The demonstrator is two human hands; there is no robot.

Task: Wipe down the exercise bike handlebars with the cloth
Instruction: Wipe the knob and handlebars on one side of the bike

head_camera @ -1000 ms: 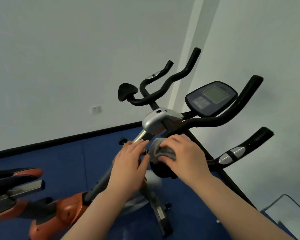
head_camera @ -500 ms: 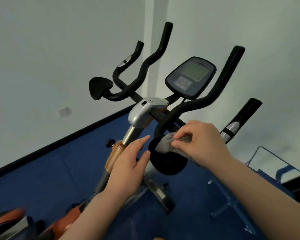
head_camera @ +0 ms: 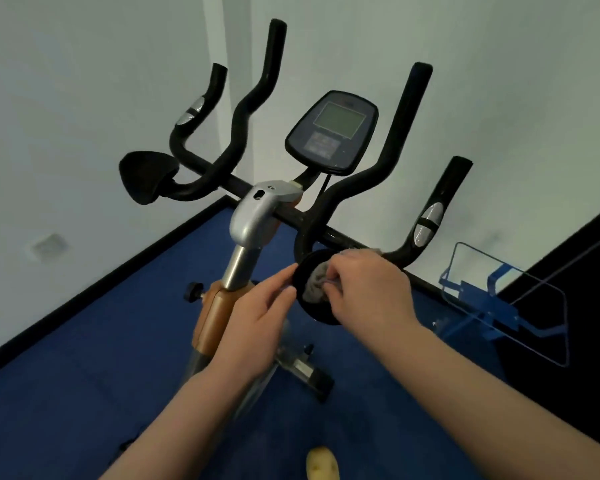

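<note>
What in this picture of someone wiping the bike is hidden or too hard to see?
- Head view: most of the cloth, covered by the right hand.
- Console screen: too blurred to read.
- Yellow object at the bottom edge: cut off, unidentifiable.
- Bike base: hidden behind the left hand and forearms.

The right hand (head_camera: 368, 289) and its grey cloth (head_camera: 315, 285) cover the near black elbow pad (head_camera: 312, 308), and the left hand (head_camera: 257, 318) touches the pad's left edge, so no room is left there. The four black handlebar grips (head_camera: 400, 140) stand up with wide gaps between them. The console (head_camera: 331, 131) blocks the middle gap. The far elbow pad (head_camera: 146, 176) is in the open.
</note>
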